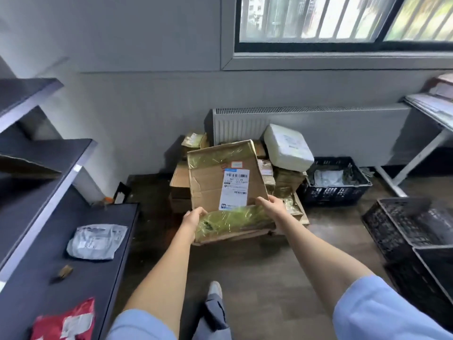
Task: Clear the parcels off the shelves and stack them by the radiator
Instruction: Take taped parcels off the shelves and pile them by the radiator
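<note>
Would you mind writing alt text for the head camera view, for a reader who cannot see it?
Both hands, left hand and right hand, hold a taped cardboard parcel over a stack of parcels by the radiator. A grey mailer and a red mailer lie on the dark shelf at left.

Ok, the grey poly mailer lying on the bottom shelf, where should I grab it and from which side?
Judging by its pose, pinch the grey mailer at its right-hand edge, coming from the open aisle side of the dark shelf. It lies flat and limp, so there is no rigid side to clamp. Both the left hand and right hand hold the cardboard box now.
</note>
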Motion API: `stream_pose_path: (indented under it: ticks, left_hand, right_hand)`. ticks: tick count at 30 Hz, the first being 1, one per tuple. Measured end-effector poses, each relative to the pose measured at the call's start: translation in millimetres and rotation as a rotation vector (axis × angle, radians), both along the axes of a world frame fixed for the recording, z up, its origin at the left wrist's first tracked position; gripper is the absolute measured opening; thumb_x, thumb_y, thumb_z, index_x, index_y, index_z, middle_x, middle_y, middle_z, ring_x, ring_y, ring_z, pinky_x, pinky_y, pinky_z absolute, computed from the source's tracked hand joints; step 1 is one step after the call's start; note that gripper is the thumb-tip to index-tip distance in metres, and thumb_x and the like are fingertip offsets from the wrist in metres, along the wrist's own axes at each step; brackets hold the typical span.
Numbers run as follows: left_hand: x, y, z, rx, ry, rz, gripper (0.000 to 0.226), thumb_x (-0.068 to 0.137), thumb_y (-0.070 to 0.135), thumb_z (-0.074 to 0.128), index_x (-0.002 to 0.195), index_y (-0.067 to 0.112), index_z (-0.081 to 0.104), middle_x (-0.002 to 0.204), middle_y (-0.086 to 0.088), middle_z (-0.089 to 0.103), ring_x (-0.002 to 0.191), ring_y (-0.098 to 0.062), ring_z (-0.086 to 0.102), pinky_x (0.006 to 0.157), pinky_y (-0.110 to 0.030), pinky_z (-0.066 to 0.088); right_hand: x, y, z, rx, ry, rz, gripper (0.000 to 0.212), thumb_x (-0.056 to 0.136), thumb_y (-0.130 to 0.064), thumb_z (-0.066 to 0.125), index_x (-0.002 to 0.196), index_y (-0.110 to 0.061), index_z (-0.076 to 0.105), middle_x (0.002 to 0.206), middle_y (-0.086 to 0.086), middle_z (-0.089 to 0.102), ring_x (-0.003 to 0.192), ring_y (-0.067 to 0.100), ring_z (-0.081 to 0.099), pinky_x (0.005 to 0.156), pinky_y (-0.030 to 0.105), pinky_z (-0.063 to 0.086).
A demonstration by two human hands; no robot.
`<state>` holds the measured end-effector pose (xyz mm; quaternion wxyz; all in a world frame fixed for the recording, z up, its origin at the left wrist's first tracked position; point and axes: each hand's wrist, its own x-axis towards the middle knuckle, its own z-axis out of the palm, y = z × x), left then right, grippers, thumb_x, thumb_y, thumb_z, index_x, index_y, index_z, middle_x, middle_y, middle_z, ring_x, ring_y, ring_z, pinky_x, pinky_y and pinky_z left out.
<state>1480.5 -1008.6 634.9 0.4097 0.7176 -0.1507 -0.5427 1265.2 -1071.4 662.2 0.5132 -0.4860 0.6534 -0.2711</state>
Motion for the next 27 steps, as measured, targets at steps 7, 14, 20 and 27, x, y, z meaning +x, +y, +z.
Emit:
stream_pose_path:
  ticks: [7,14,20,27]
  left_hand:
    - [59.7,-153.5,-1.3,0.176,0.062,-0.237,0.026,0.083,0.027,0.055,0.105,0.016,0.048,0.109,-0.014,0.054,0.098,-0.031,0.056,0.081,-0.043,0.041]
    - [52.6,-272.7,-34.7,0.299,0.164,-0.389,0.023,0.085,0.032,0.054,0.105,0.022,0.047,0.099,-0.011,0.057,0.081,-0.028,0.056,0.073,-0.047,0.041]
    - [46.3,-368.8,-76.3,0.417,0.172,-0.469,0.055,0.085,0.042,0.06,0.13,0.017,0.043,0.131,-0.013,0.052,0.112,-0.036,0.053,0.085,-0.053,0.041]
    - [31.3,-453.0,-123.1,0.524,0.219,-0.327,0.057,0.09,0.047,0.053,0.135,0.013,0.044,0.139,-0.008,0.048,0.131,-0.032,0.041,0.103,-0.052,0.036]
  right_hand:
    - [48.9,-138.1,-30.5,0.081,0.054,-0.115,0.042,0.086,-0.031,0.059,0.119,-0.006,0.062,0.109,0.007,0.061,0.095,0.02,0.059,0.083,0.029,0.045]
    - [39.4,-249.1,-54.2,0.218,0.175,-0.203,0.057,0.086,-0.037,0.058,0.131,-0.004,0.052,0.133,0.013,0.055,0.117,0.028,0.054,0.095,0.033,0.042]
    - [26.7,-340.5,-97.9,0.36,0.245,-0.168,0.053,0.087,-0.037,0.056,0.128,-0.003,0.054,0.133,0.015,0.055,0.121,0.031,0.052,0.099,0.035,0.042]
    - [29.4,-477.0,-139.3,0.381,0.366,0.059,0.037,0.082,-0.034,0.061,0.108,-0.009,0.068,0.106,0.01,0.065,0.1,0.026,0.058,0.091,0.032,0.045]
